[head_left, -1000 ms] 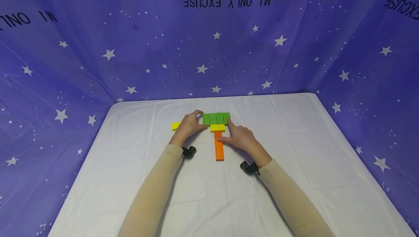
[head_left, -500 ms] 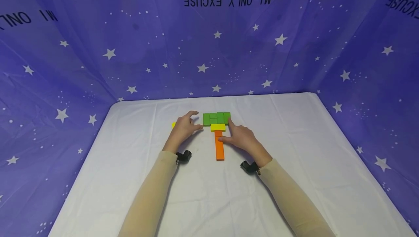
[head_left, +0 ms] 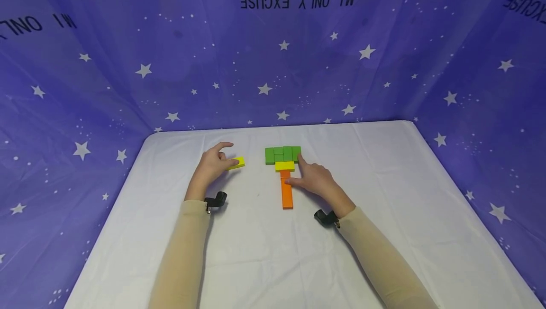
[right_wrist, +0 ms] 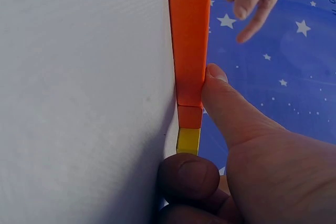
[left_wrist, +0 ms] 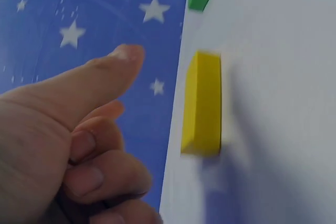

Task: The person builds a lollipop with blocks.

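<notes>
My left hand (head_left: 212, 164) hovers over a loose yellow block (head_left: 241, 161). In the left wrist view, bare space separates the thumb (left_wrist: 113, 72) from that yellow block (left_wrist: 205, 103), which lies on the cloth. To the right is a flat figure: several green blocks (head_left: 283, 153) side by side, a yellow block (head_left: 285, 167) below them, then a short orange block (head_left: 285, 174) and a long orange one (head_left: 287, 195). My right hand (head_left: 317, 179) touches this figure, thumb at the long orange block (right_wrist: 190, 40), index finger at the rightmost green block.
A white cloth (head_left: 375, 171) covers the table. Purple curtains (head_left: 239, 62) with stars and lettering rise behind it and at both sides. Small black cameras (head_left: 326, 218) are strapped to both wrists.
My left hand has moved left, away from the green blocks to the loose yellow block, whose right end now shows. The right hand has stayed in place at the figure.
</notes>
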A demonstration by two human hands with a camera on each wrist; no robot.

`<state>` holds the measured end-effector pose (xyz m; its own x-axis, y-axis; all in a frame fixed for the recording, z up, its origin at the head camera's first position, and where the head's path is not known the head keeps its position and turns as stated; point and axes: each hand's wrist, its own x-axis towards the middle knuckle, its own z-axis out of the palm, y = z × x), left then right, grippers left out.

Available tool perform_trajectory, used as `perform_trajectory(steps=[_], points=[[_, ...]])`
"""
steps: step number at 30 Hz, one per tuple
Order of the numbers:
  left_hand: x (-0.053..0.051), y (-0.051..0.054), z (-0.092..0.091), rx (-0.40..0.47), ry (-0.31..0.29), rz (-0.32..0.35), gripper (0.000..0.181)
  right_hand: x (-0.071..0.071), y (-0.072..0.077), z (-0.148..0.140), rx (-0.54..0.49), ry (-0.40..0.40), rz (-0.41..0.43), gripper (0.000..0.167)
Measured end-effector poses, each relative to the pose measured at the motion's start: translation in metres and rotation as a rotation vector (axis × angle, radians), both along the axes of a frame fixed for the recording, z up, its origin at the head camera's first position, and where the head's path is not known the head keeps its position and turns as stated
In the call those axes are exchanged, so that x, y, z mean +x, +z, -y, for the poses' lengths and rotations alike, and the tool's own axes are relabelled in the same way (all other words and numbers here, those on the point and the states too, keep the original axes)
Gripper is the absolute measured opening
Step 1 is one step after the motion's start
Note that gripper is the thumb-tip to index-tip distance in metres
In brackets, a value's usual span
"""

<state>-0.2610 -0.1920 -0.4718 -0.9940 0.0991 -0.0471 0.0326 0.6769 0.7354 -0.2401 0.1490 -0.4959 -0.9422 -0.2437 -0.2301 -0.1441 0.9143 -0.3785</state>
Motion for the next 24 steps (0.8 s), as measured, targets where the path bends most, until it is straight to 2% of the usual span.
perform_trajectory(steps=[4, 8, 13, 17, 24], points=[[0.000, -0.002, 0.015, -0.019, 0.005, 0.047, 0.069, 0.000, 0.000, 0.000, 0.000, -0.005, -0.005, 0.116], [0.001, -0.006, 0.021, -0.062, 0.016, 0.070, 0.066, 0.000, 0.000, 0.000, 0.004, -0.001, -0.012, 0.116], [0.002, -0.011, 0.020, -0.107, 0.010, 0.105, 0.060, 0.000, -0.001, -0.001, 0.007, 0.003, -0.012, 0.117], [0.002, -0.014, 0.017, -0.127, 0.027, 0.125, 0.054, 0.000, -0.001, 0.000, 0.014, 0.003, -0.013, 0.117], [0.003, -0.016, 0.017, -0.140, 0.058, 0.119, 0.048, -0.001, -0.001, 0.001, 0.015, -0.003, -0.008, 0.117]])
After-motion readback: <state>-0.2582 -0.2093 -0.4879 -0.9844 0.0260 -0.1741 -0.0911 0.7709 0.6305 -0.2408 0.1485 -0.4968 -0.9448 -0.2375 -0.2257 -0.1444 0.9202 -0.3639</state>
